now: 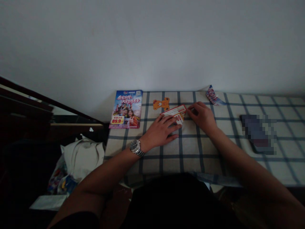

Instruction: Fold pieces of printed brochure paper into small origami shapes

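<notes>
A folded paper flyer [180, 111], white with red edges and printed on its face, lies at an angle on the checked cloth [190, 149]. Flat on its left part rests my left hand [162, 131], fingers spread, hiding some of the print. A metal-banded watch [136, 148] is on that wrist. At the flyer's upper right corner, my right hand [202, 116] has its thumb and fingertips pinched together on the paper's edge. An orange bear figure [161, 104] lies flat just beyond the flyer; whether it is printed on the cloth I cannot tell.
Colourful printed flyers [126, 108] lie at the left near the wall [152, 44]. Right of the bear, a folded scrap of printed paper [213, 96] stands by the wall. A dark, partly blurred phone [258, 135] lies at right. Below left are white bags [82, 156].
</notes>
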The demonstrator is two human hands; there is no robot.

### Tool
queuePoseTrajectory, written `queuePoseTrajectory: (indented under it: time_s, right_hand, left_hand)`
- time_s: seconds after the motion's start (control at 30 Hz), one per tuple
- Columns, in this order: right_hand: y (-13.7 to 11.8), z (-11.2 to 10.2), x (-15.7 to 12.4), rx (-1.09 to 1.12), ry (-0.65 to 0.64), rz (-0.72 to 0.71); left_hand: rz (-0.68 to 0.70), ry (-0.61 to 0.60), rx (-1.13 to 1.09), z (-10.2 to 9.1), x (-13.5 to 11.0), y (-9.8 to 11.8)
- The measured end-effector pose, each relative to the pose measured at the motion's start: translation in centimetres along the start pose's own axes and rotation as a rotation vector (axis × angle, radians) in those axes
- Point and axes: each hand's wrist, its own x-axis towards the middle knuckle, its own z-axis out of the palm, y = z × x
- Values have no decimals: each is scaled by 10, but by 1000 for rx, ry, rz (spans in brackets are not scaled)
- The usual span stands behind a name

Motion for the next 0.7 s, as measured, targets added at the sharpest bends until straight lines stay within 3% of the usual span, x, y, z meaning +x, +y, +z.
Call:
queuePoseTrajectory:
  time_s: [0.33,0.7]
  right_hand:
    - [-11,4,-20,71,-41,-198]
    - [-24,8,-36,-26,-127,-365]
  left_hand:
    - [-62,-5,74,1,-1,0]
    - [-95,9,45,3,2,-2]
